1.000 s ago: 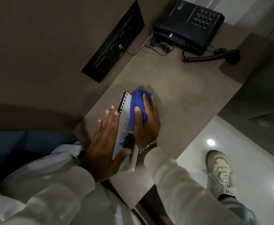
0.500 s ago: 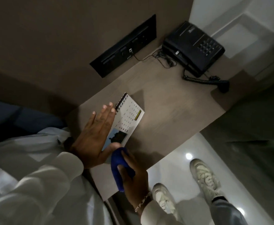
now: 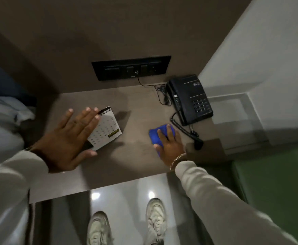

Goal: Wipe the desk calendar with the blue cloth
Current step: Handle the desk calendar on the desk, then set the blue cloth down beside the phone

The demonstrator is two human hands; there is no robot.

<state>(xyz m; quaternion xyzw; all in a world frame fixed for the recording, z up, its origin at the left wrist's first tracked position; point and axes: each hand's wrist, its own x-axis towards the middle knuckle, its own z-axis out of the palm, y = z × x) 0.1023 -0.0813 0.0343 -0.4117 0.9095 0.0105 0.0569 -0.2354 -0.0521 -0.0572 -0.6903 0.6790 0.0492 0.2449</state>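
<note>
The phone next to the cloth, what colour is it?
Black: the phone shows clearly in the head view.

Hotel-like room: desk phone [image 3: 190, 99], wall sockets [image 3: 131, 69].

The desk calendar [image 3: 107, 129] lay flat on the wooden desk [image 3: 137, 110], its black spiral binding at the far edge, a white page of date grids with 1 yellow strip facing up. The blue cloth [image 3: 158, 136] sat bunched on the desk, well apart to its right.
</note>
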